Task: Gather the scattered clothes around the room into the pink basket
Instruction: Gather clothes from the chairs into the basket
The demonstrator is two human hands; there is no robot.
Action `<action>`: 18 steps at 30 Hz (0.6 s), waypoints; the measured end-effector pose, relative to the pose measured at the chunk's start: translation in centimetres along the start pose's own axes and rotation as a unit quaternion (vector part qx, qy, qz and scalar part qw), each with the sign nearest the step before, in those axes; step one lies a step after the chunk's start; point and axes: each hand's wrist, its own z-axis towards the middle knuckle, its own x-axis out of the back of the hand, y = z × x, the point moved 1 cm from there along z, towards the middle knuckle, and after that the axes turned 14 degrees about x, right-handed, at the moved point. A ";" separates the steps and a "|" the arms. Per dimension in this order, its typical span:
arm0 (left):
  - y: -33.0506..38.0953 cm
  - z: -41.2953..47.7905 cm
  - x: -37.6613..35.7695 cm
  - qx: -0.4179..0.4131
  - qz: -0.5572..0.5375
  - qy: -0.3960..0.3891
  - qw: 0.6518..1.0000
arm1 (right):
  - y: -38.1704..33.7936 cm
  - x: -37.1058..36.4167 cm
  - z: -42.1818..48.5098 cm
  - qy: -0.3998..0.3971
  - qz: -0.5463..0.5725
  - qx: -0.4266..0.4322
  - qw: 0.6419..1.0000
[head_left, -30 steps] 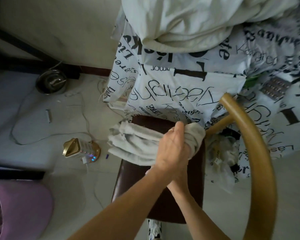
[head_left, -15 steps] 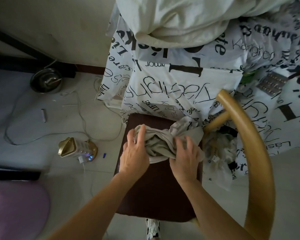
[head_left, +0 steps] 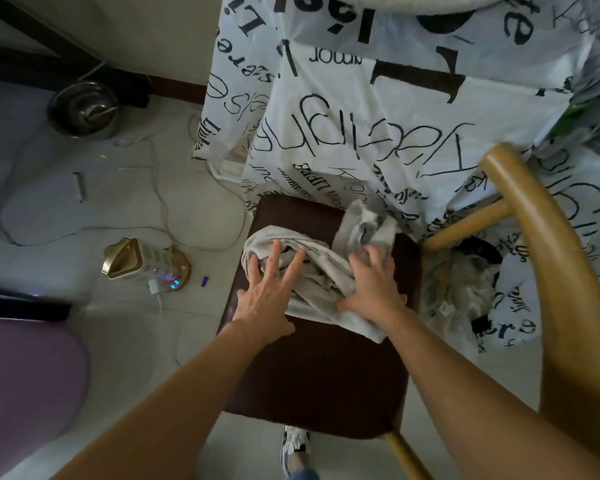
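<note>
While the grey garment (head_left: 317,268) lies bunched on the far half of the brown chair seat (head_left: 323,368), both hands press down on it. The left hand (head_left: 267,296) has fingers spread wide over the near-left folds; the right hand (head_left: 373,287) has fingers splayed and slightly curled on the right side. Neither has closed a grip yet. Likely purpose: squash the loose cloth into one bundle so it lifts in a single scoop. The garment's far end touches the printed bedsheet (head_left: 378,133) hanging behind the chair. The pink basket (head_left: 25,368) sits on the floor at the near left, well apart from the chair. The charger cable (head_left: 160,202) lies on the floor between them, a possible snag.
</note>
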 end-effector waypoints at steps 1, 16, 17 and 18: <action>-0.2 -0.1 -0.1 -0.007 0.011 0.012 1.000 | -0.8 -0.7 -0.3 0.018 -0.018 0.058 0.998; -18.6 -7.2 -1.0 0.096 -0.085 0.052 0.990 | -22.0 -9.4 -3.8 0.017 -0.061 0.375 0.925; -19.7 -8.2 -0.7 0.110 -0.090 0.054 0.988 | -23.4 -9.8 -4.0 0.011 -0.059 0.386 0.921; -22.4 -9.8 -0.2 0.138 -0.099 0.061 0.984 | -26.4 -10.5 -4.1 0.010 -0.065 0.409 0.910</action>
